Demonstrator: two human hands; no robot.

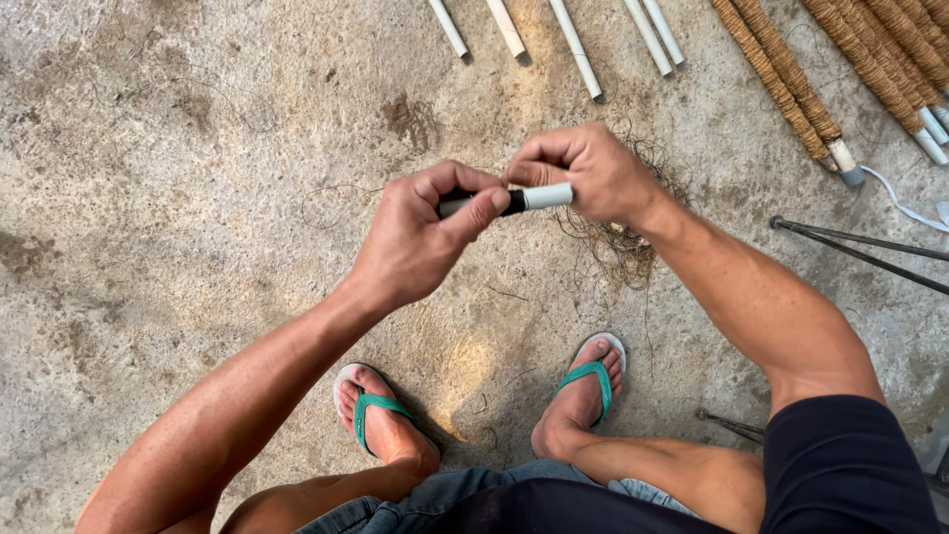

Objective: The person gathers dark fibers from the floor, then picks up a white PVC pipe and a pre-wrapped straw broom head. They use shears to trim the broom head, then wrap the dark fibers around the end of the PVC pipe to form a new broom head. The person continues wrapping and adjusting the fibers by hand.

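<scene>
Hands meet over the floor: the left hand point(420, 237) wraps its grip around the dark body of a short black-and-white marker-like stick point(514, 200), thumb pressed along the top, while the right hand point(583, 173) pinches the white end between fingertips. Held level between both hands, above the feet, the stick looks set for the two ends to be pulled or twisted against each other. Just beyond the right hand lies a loose tangle of brown fibre point(623, 232). On the far side, bare white plastic pipes point(578, 49) lie side by side, and to the far right, pipes wrapped in brown coir point(791, 84). Everything rests on a rough, stained concrete floor point(148, 247), and the person wears green flip-flops point(593, 381).
</scene>
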